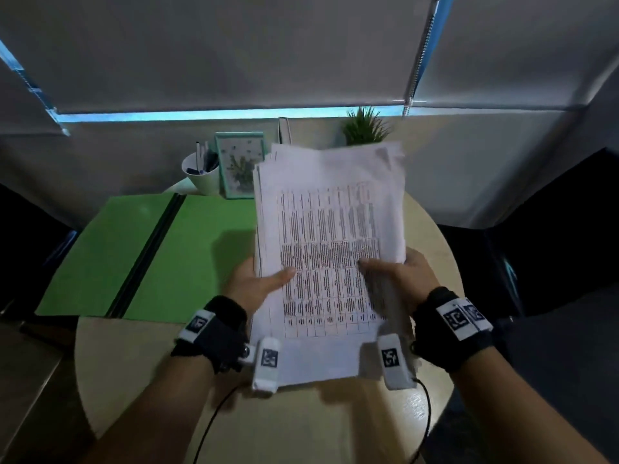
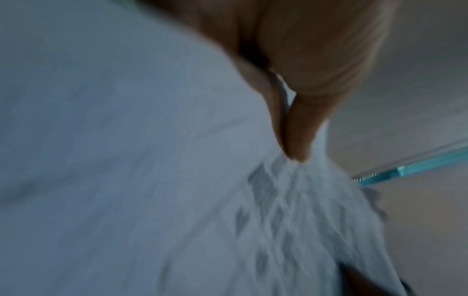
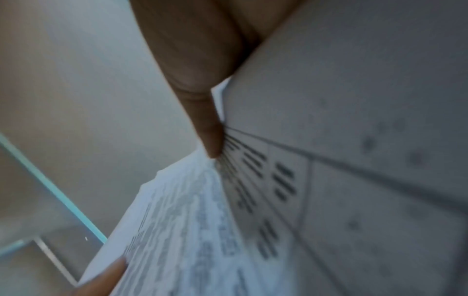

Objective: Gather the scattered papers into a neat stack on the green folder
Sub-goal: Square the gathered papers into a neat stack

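Observation:
I hold a sheaf of printed papers (image 1: 330, 249) tilted up above the round table, its top sheet showing a table of text. My left hand (image 1: 258, 283) grips the left edge, thumb on top. At the right edge my right hand (image 1: 398, 272) grips it the same way. The sheets' far edges are uneven. An open green folder (image 1: 147, 252) lies flat on the table to the left of the papers. In the left wrist view the thumb (image 2: 298, 140) presses the paper (image 2: 126, 160). The right wrist view shows a thumb (image 3: 210, 136) on the printed sheet (image 3: 329, 180).
At the back of the beige table (image 1: 140, 363) stand a white pen cup (image 1: 201, 175), a framed plant picture (image 1: 239, 164) and a small green plant (image 1: 365, 127). Cables run from my wrists toward the near edge. Dark space surrounds the table on both sides.

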`<action>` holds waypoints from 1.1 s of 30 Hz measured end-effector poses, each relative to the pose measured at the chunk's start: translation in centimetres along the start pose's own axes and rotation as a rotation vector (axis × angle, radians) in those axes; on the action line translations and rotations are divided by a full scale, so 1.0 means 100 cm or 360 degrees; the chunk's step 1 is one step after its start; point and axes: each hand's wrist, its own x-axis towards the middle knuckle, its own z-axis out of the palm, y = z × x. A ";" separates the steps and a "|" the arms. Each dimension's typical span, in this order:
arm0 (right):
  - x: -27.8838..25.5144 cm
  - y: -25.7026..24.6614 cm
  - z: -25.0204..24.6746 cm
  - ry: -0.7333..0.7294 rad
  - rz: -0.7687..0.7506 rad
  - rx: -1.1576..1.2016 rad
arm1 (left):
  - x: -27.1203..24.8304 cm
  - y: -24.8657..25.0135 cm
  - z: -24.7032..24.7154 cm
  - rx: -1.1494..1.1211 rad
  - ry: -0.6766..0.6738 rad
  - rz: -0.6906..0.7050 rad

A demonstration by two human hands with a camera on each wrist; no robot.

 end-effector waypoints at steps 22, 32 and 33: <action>-0.003 0.079 0.062 0.0590 -0.0513 0.0023 | 0.029 -0.038 0.047 -0.0185 0.0475 0.0371; -0.007 0.057 0.051 0.0652 -0.0681 0.0351 | 0.017 -0.020 0.038 -0.0317 0.0564 0.0551; -0.008 0.059 0.046 0.0647 -0.0697 0.0360 | 0.016 -0.020 0.035 -0.0329 0.0562 0.0574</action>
